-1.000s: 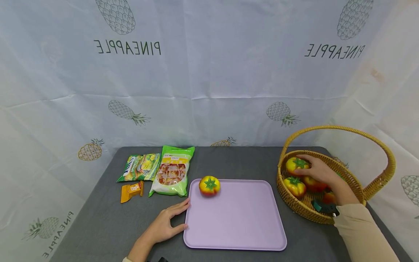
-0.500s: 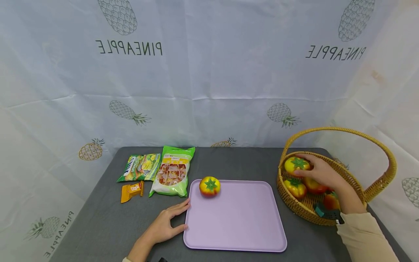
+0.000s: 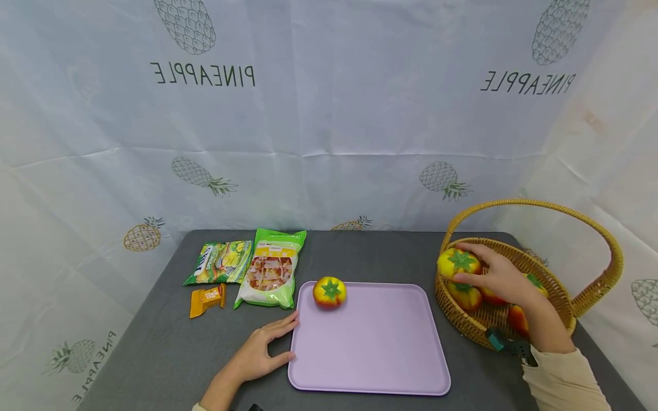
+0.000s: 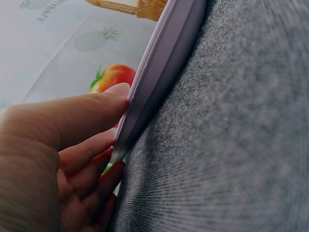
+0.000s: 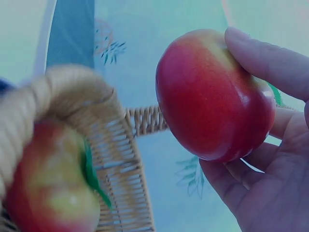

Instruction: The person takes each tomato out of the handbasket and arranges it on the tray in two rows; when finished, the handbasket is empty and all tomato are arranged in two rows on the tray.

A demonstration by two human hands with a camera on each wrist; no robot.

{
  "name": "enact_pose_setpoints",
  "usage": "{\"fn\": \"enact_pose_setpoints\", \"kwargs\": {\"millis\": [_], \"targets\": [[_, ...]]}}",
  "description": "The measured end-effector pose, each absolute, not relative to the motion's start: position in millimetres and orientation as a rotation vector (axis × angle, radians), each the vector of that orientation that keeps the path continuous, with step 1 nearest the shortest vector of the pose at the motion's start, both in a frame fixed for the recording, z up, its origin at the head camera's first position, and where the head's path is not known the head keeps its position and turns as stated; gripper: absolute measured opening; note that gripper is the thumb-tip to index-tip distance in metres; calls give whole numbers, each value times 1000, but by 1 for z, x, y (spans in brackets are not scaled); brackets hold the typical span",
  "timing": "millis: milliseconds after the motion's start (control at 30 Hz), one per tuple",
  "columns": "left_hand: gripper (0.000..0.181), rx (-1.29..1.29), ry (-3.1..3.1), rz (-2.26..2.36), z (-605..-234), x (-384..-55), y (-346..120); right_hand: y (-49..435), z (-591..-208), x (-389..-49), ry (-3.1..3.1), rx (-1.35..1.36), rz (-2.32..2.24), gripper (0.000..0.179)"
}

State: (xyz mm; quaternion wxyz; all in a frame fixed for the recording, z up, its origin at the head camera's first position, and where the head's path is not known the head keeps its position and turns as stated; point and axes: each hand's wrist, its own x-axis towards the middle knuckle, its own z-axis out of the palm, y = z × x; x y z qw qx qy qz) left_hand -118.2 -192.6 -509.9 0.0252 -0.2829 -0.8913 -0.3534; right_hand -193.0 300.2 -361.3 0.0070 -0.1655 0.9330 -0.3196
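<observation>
My right hand (image 3: 501, 275) grips a yellow-and-red tomato (image 3: 459, 262) with a green star-shaped top, at the left rim of the wicker basket (image 3: 465, 325). In the right wrist view the thumb and fingers hold this tomato (image 5: 212, 96) from the side, its smooth red underside showing. Several more tomatoes lie in the basket, one (image 3: 465, 295) just below the held one. At the left edge of the lilac tray (image 3: 370, 342), my left hand (image 3: 257, 353) rests with thumb and fingertips touching the rim. Another tomato (image 3: 329, 293) sits in the tray's far left corner.
Left of the tray's far corner lie a green-and-white food bag (image 3: 269, 271), a flat green packet (image 3: 221, 261) and a small orange packet (image 3: 207, 299). The basket's tall handle (image 3: 534, 202) arches over its opening. A pineapple-print cloth (image 3: 329, 114) hangs behind the grey table (image 3: 154, 354).
My right hand has moved the gripped tomato left and slightly nearer, from inside the basket to its left rim, partly covering the tomato below. The left hand has stayed put.
</observation>
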Motion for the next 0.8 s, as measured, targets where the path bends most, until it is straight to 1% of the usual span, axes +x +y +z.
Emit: {"fn": "enact_pose_setpoints", "kwargs": {"millis": [233, 400, 800], "targets": [[58, -881, -2746, -1070, -512, -119, -193, 284, -367, -184, 2921, -543, -1078, 66], [58, -880, -2747, -1079, -512, -119, -193, 270, -379, -181, 2854, -552, -1185, 65], [58, -878, -2743, -1086, -513, -119, -193, 231, -402, -189, 2655, -643, -1442, 64]]}}
